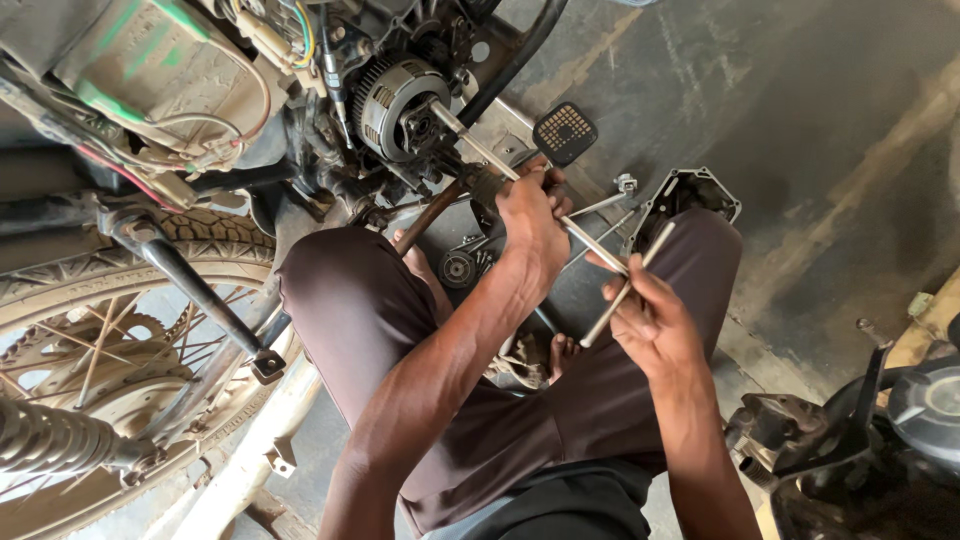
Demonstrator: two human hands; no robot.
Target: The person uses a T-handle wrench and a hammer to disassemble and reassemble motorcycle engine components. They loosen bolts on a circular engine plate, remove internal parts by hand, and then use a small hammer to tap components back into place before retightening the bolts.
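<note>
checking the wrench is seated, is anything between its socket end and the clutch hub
Nothing visible. The T-handle wrench runs straight from the left hand to the clutch centre; the right hand holds its crossbar.

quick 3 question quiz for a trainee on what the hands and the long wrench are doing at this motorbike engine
1. True or false: the left hand grips the shaft of the T-handle wrench.
2. Where does the wrench's far end sit? A) rear wheel B) clutch assembly C) cover on the floor
3. Which hand holds the crossbar?

Key: 1 true; 2 B; 3 the right hand.
</note>
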